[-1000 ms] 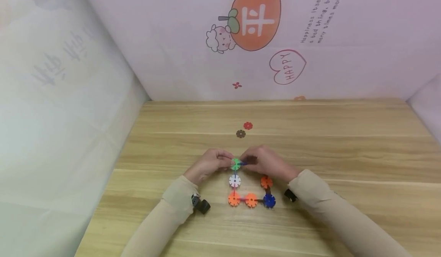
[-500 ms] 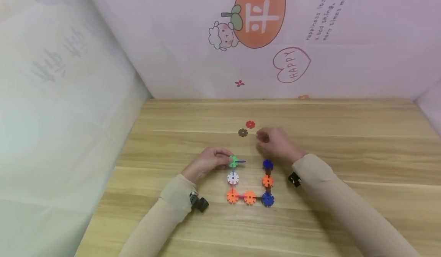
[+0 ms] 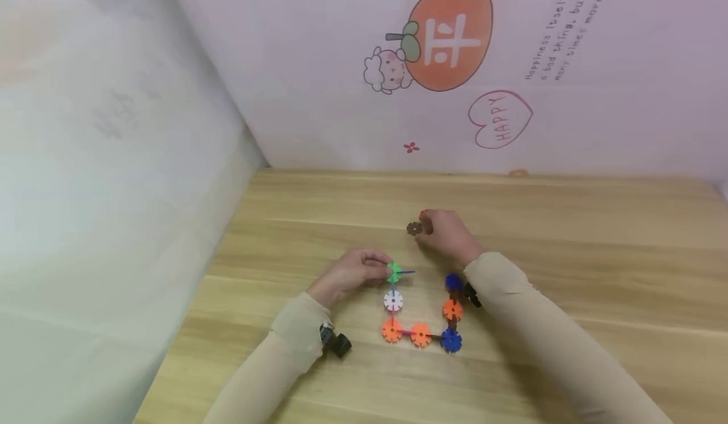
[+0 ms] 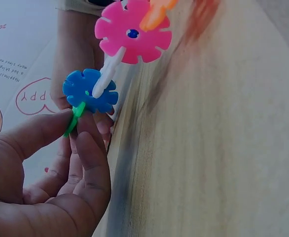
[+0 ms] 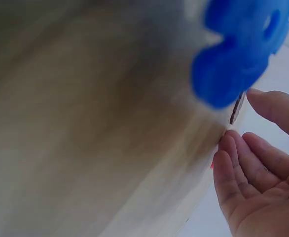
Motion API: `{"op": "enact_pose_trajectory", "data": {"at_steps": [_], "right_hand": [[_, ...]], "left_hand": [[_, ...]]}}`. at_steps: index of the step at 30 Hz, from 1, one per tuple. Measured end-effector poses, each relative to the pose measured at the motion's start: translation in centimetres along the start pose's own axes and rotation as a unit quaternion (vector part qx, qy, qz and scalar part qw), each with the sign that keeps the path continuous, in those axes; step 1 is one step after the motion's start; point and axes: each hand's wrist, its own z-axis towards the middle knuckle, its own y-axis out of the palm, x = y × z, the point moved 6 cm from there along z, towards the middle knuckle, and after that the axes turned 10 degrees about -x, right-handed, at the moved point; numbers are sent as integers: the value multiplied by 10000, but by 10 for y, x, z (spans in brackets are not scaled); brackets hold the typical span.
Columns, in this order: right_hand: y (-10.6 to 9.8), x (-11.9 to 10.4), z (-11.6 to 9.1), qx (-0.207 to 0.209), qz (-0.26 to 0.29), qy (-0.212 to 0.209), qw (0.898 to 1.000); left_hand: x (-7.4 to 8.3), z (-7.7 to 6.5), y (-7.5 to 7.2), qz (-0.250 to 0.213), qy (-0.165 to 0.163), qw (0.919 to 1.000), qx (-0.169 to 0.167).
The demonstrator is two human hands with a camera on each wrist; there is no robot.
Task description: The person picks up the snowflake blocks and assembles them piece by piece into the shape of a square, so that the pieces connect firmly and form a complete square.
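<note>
My left hand (image 3: 351, 273) pinches a green notched disc (image 3: 394, 273) between thumb and fingers. The disc ends a chain of slotted plastic discs: white (image 3: 393, 301), orange (image 3: 392, 330) and blue (image 3: 452, 340) ones, joined by edge-on pieces into a U shape. In the left wrist view, a blue disc (image 4: 75, 89) and a pink disc (image 4: 116, 29) stand beyond the green one. Over a loose brown disc (image 3: 414, 229) reaches my right hand (image 3: 449, 233), thumb and fingers apart in the right wrist view. A red disc (image 3: 423, 213) is partly hidden behind it.
The chain's other end, a dark blue disc (image 3: 454, 282), lies below my right wrist. Wood-grain table (image 3: 569, 222) surrounds everything, with a printed cloth (image 3: 318, 95) behind and a pale cloth wall (image 3: 131, 209) at the left.
My right hand has left the chain near the green disc and moved up to the loose brown and red discs. My left hand keeps its pinch on the green disc.
</note>
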Motion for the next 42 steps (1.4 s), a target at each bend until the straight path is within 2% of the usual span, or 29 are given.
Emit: {"op": "enact_pose_trajectory", "data": {"at_steps": [7, 11, 19, 23, 28, 35, 42], "right_hand": [[-1, 0, 1, 145, -442, 229, 9987], [-2, 2, 1, 96, -357, 221, 9991], [-1, 7, -8, -122, -3, -150, 9998], [1, 9, -18, -223, 279, -171, 9992], [4, 17, -34, -362, 866, 4, 9956], [13, 23, -51, -880, 1954, 147, 9766], [13, 24, -62, -1043, 2336, 252, 9664]], "left_hand": [[2, 3, 7, -147, 59, 9999, 50], [4, 4, 7, -163, 10, 9999, 42], [5, 4, 6, -91, -8, 9999, 95], [3, 2, 3, -138, -30, 9998, 137], [2, 2, 3, -142, -79, 9998, 130], [0, 3, 4, -58, -151, 9998, 89], [1, 4, 5, -170, -120, 9998, 56]]}}
